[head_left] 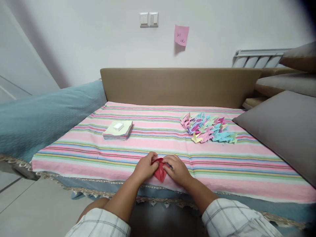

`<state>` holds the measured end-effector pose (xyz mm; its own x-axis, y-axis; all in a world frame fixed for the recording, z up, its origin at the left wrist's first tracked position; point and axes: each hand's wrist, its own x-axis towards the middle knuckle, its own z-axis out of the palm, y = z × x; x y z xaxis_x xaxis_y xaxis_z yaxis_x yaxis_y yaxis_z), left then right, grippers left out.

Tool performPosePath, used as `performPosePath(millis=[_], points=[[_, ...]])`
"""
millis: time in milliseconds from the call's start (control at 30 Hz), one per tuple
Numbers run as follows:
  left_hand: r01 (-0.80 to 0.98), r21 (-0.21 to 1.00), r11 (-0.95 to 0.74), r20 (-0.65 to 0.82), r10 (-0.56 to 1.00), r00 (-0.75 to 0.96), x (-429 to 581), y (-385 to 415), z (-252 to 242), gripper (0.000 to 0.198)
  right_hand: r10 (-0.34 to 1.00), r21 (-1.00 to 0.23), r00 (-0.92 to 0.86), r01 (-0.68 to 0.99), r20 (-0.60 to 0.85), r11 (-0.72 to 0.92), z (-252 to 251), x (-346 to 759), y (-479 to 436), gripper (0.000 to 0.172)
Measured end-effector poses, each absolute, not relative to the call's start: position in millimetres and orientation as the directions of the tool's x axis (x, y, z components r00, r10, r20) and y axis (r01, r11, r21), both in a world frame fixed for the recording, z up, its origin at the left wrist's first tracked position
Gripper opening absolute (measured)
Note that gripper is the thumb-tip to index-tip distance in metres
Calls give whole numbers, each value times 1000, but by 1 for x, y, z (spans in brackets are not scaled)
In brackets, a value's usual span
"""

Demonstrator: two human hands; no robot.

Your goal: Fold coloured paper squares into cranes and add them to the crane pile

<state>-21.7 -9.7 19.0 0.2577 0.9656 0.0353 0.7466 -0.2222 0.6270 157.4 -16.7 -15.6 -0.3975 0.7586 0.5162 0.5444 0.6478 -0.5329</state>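
Note:
A folded piece of red paper [160, 171] lies near the front edge of the striped cloth [153, 144]. My left hand [145, 167] pinches its left side with bent fingers. My right hand [176, 168] presses on its right side, fingers curled over it. Both hands meet over the paper, which pokes out below them as a pointed flap. A stack of square coloured sheets [118, 130] with a small white object [118, 126] on top sits further back to the left. A heap of finished folded paper figures [208, 128] in pink, blue, yellow and green lies back right.
A tan backrest [177, 86] runs behind the cloth. A blue blanket [46, 115] covers the left side. Grey cushions [283, 131] lean at the right. A pink note [181, 35] and light switches [149, 19] are on the wall. Tiled floor [29, 207] shows lower left.

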Motion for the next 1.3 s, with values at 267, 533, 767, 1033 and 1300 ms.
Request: performPosePath(millis=[267, 533, 767, 1033, 1300], points=[[891, 413, -187, 94, 982, 162, -15, -3, 18, 20, 758, -497, -415, 578, 504, 647, -16, 157, -17, 16], [948, 302, -106, 55, 994, 94, -9, -1, 25, 16, 783, -476, -379, 636, 493, 607, -24, 154, -17, 26], [882, 446, -153, 49, 988, 146, -13, -3, 22, 34, 800, -425, -399, 692, 448, 584, -22, 152, -17, 31], [642, 739, -206, 58, 968, 244, -28, -16, 16, 77, 818, -413, -364, 727, 445, 548, -20, 149, -16, 31], [737, 597, -318, 233, 947, 220, -17, -26, 9, 23, 833, -426, -356, 733, 424, 530, -19, 148, -16, 31]])
